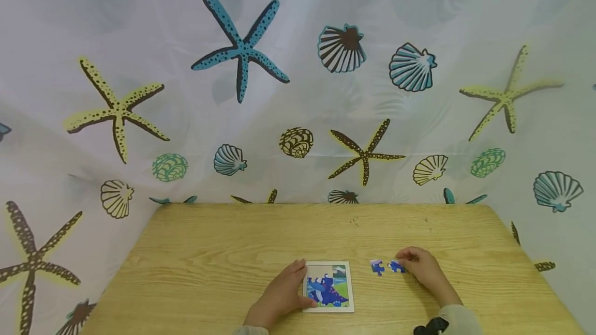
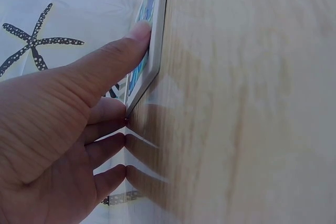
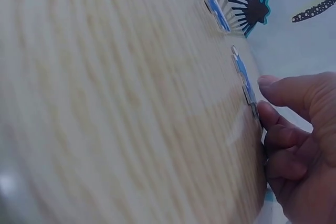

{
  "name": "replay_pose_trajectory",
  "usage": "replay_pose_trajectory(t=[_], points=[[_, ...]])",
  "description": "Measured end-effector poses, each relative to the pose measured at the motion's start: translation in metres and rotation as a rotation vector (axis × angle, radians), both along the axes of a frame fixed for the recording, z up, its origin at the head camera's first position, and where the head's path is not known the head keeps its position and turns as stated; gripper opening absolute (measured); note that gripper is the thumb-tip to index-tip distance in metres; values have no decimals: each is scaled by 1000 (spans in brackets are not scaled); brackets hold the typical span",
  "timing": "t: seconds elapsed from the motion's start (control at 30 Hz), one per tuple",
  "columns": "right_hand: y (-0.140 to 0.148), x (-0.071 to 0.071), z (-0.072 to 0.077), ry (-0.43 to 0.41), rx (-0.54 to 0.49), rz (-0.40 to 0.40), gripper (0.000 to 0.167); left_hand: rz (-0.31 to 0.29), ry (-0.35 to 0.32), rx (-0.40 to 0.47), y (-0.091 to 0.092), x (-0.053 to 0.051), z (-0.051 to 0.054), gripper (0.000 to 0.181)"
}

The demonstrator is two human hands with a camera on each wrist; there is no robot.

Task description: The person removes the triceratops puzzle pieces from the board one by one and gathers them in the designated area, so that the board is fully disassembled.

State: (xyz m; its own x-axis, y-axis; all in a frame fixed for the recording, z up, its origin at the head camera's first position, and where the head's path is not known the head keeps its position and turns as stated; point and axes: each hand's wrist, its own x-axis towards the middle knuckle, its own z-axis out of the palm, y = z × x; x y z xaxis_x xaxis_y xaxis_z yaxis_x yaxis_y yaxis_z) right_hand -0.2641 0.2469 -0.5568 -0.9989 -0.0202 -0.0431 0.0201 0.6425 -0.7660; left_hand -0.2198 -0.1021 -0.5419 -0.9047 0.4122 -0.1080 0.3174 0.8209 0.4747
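A white-framed puzzle board [image 1: 351, 293] lies on the table with a blue dinosaur picture partly filled in and a bare patch at its upper left. My left hand [image 1: 284, 291] holds the board at its left side, thumb over the rim near the front, as the left wrist view also shows. To the right lie two loose blue puzzle pieces, a left one [image 1: 377, 267] and a right one [image 1: 397, 267]. My right hand [image 1: 421, 268] is at the right piece's outer edge. In the right wrist view that piece [image 3: 244, 80] lies flat, a fingertip against its end and the thumb just apart from it.
The wooden table [image 1: 209, 242] stretches out around the board. Behind it and at both sides hangs a white curtain [image 1: 298, 102] printed with starfish and shells. A black device [image 1: 432, 326] is strapped at the right wrist.
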Motion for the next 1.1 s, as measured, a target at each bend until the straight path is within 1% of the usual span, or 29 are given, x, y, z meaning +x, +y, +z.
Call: replay_pose_trajectory(t=[0.13,0.23,0.3,0.4,0.5,0.6,0.87,0.97,1.1], points=[[1,0,0,-2,-32,-11,12,2,-1,1,0,0,0,88],[-1,1,2,11,-53,-11,14,4,-2,3,0,0,0,87],[-3,0,5,22,-74,7,16,6,-3,7,0,0,0,87],[-11,0,11,44,-97,55,18,8,-7,11,0,0,-1,88],[-24,0,18,52,-122,124,19,8,-10,12,0,1,-1,88],[-40,0,22,45,-150,180,19,8,-13,16,0,1,0,87],[-81,1,15,68,-150,333,20,8,-14,21,-1,2,0,86],[-94,2,12,52,-139,365,20,12,-14,20,-1,2,0,86],[-108,2,9,47,-93,397,20,13,-8,13,-1,2,-2,86]])
